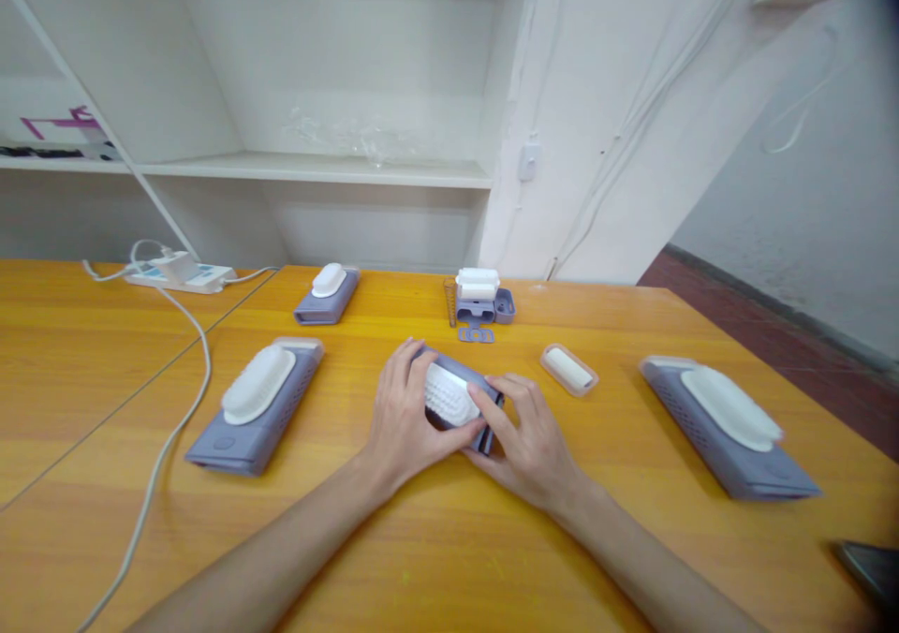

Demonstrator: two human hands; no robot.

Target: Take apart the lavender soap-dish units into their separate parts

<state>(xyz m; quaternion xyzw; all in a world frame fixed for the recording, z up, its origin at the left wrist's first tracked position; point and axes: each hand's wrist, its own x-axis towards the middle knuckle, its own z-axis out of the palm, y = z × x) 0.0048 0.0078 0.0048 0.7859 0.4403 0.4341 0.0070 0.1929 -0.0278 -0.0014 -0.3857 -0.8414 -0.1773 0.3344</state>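
Observation:
In front of me on the wooden table is a purple-grey plastic case (460,369) with a white bristled brush (449,395) at its upper face, bristles up. My left hand (404,408) wraps the case's left side, fingers along the far edge and thumb stretched across the near edge. From the right, my right hand (523,436) grips the other end, with its index finger touching the brush. The fingers partly cover the case and the brush's rim. Just beyond the right hand lies a clear oval tray holding a white roller (568,369).
Similar cases with white oval tops lie at left (243,427), far left (330,298) and right (730,432). Small purple parts and white rollers (478,285) sit at the back. A cable (189,408) runs from a power strip (183,275). A dark object (871,567) is lower right.

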